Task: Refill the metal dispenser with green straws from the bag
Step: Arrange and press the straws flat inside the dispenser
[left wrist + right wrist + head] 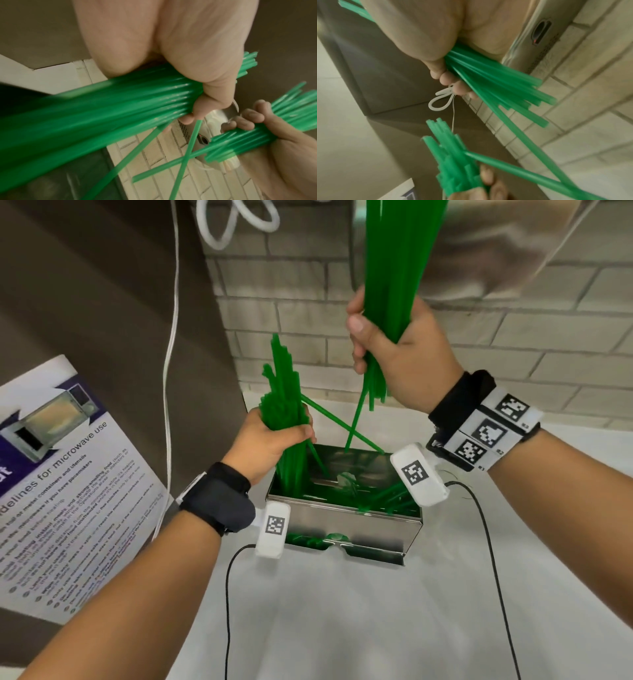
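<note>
The open-topped metal dispenser (342, 525) stands on the white counter, with several green straws lying inside it. My left hand (284, 429) (197, 94) grips a thick bundle of green straws (281, 392) (102, 108) standing upright in the dispenser's left end. Higher and to the right, my right hand (394, 347) (450, 75) grips a second bundle of green straws (394, 268) (496, 83) above the box. Two loose straws (342, 426) cross between the bundles and lean into the dispenser. A blurred shiny sheet (496, 251) hangs at top right; I cannot tell whether it is the bag.
A microwave guideline poster (68, 474) leans on the brown panel at left, beside a hanging white cable (171, 354). The tiled wall (513, 344) runs close behind the dispenser, and a metal wall unit (539, 33) is mounted on it. Black wrist-camera cables (227, 594) trail over the counter (342, 628).
</note>
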Motion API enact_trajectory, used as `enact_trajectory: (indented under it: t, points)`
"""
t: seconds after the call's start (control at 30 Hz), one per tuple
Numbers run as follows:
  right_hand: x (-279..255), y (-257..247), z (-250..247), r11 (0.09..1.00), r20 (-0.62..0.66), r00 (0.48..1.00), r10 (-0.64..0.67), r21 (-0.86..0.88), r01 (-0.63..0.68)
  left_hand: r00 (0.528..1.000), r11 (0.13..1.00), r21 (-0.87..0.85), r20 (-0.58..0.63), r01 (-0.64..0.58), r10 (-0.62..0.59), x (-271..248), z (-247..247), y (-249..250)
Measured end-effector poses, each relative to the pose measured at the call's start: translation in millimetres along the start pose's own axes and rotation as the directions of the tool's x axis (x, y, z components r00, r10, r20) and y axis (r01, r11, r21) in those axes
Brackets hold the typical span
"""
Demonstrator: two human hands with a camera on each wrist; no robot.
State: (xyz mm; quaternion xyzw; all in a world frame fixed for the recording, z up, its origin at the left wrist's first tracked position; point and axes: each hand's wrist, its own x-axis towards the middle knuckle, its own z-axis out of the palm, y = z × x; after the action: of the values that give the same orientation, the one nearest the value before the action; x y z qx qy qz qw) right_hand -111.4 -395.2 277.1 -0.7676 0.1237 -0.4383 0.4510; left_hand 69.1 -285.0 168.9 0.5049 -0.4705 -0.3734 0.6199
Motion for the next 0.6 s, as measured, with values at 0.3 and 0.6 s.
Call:
enact_trajectory:
  t: [0.3, 0.6]
  points:
    - [-25, 50, 42, 0.97, -0.045, 0.969, 0.244, 0.009, -0.244, 1.0, 0.999, 0.019, -0.007, -0.026, 0.026, 12, 22, -8]
    - [-35, 80, 52, 0.891, -0.115, 0.889, 0.444, 0.165, -0.423, 0.994, 0.996, 0.041, -0.078, 0.074, -0.071, 13, 24, -14]
